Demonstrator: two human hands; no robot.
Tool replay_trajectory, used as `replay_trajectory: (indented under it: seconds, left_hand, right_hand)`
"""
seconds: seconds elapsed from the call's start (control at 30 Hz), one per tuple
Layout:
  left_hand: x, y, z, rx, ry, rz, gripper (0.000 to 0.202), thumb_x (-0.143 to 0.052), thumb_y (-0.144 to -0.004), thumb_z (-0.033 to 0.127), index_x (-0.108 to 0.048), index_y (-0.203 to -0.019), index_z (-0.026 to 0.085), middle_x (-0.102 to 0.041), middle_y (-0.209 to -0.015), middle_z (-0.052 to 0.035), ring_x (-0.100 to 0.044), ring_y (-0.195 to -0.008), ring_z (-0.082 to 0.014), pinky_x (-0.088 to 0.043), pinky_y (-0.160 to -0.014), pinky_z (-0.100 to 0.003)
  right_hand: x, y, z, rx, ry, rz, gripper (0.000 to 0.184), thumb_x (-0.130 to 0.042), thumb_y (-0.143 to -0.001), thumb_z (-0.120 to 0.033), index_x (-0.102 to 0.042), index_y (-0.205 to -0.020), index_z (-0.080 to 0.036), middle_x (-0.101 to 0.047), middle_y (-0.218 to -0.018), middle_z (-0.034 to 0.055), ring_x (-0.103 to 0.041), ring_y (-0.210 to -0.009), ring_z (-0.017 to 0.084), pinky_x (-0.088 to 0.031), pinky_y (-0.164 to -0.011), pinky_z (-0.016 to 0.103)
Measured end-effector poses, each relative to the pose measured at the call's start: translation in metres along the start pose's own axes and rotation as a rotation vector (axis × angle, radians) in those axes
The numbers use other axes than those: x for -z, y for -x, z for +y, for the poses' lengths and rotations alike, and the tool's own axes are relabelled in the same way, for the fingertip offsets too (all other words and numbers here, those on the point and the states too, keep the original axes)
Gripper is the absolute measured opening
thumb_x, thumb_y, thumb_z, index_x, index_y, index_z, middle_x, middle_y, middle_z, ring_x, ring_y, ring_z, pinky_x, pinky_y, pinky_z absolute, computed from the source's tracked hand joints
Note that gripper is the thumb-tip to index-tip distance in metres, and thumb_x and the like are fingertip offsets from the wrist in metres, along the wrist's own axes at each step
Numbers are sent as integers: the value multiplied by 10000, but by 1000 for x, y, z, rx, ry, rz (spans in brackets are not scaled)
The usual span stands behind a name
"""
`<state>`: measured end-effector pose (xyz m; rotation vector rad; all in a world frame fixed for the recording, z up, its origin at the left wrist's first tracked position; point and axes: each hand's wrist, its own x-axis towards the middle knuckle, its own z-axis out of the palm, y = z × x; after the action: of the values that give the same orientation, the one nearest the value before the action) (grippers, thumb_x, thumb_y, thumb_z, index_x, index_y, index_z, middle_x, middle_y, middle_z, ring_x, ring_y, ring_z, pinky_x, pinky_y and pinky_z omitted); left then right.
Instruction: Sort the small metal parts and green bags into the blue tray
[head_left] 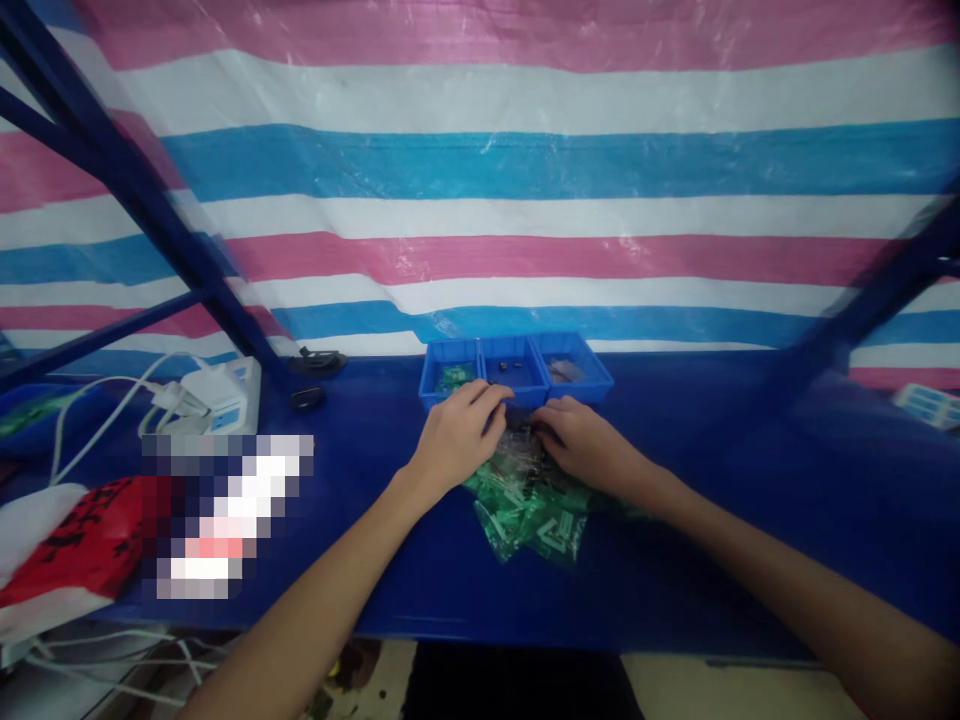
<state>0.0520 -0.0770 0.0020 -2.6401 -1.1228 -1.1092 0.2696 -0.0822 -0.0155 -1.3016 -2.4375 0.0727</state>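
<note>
Both my hands rest close together on a blue table [720,520], just in front of three small blue bins [515,371]. My left hand [459,432] has its fingers curled down at the front edge of the bins. My right hand [581,440] is also curled, knuckles up, on top of a pile of small clear bags with green parts [529,515]. What the fingertips pinch is hidden between the hands. The left bin holds green pieces [453,377], the middle one a few dark bits, the right one something brownish.
A white power strip with plugs and cables [214,395] sits at the left. Two dark round objects [315,362] lie near a blue frame post [150,190]. A red and white bag [67,545] lies at the left edge. A striped tarp [525,200] hangs behind.
</note>
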Motion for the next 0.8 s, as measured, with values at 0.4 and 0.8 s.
replay_trajectory:
  seconds: [0.4,0.8]
  left_hand:
    - [1,-1,1,-3,-3,-10,232,-454,-1003,189,-623,-1162,186,-654,-1029,-68,-654,-914,-181,-562,-774,-300]
    - [-2,1,1,-102,18,-126,152,-542,-991,261,-625,-1100,196,-658,-1031,-47,-652,-973,-190,-565,-797,-310]
  right_hand:
    - [3,-3,6,16,-141,69,271,-486,-832,-46,-635,-1027,-161,-669,-930,96,-610,-803,217,-463,-721,329]
    - [8,-6,-4,-170,-523,260,174,-554,-924,-253,-720,-958,-214,-711,-907,62,-641,-785,209,-488,-720,358]
